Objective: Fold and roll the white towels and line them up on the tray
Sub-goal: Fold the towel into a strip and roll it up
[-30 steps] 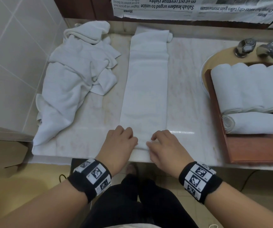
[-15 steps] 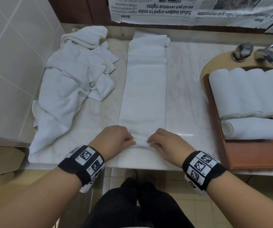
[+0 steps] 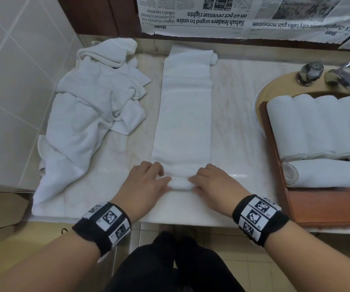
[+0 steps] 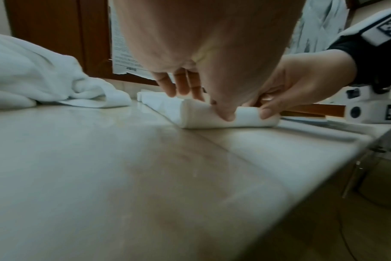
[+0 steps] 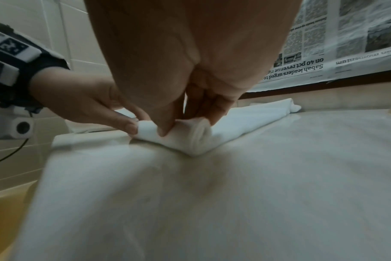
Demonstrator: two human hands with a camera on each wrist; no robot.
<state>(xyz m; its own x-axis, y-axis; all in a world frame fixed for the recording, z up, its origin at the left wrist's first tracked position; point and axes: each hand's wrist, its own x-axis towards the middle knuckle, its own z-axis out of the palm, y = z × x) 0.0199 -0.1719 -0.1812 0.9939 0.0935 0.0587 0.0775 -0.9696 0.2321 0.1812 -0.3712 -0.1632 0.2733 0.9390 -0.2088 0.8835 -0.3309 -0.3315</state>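
The pale marble worktop [image 3: 233, 123] ran from a tiled wall on the left to a sink on the right, with newspaper [image 3: 243, 15] taped along the far side. On its left part lay a crumpled pile of white towels [image 3: 89, 106], one end trailing toward the near edge. Down the middle stretched a folded towel [image 3: 184, 114], a long narrow strip reaching from the far edge toward the person, its near end turned up into a small roll [image 3: 180, 183] (only a turn or so thick, as the right wrist view showed at [image 5: 196, 137]). At the right stood a wooden tray [image 3: 325, 203], partly over the sink, carrying a row of rolled towels [image 3: 321, 127] side by side and one more rolled towel [image 3: 325, 173] laid crosswise just near of them. Two metal taps [image 3: 311, 71] sat at the far side of the sink.

The left hand [image 3: 146, 182] held the left end of the roll, fingers [image 4: 183, 84] curled over its top and the thumb pressed against its near side. The right hand [image 3: 214, 182] gripped the right end the same way, fingers [image 5: 214, 107] bent over the roll and the thumb pinching from the near side. Both wrists wore black bands with printed markers.
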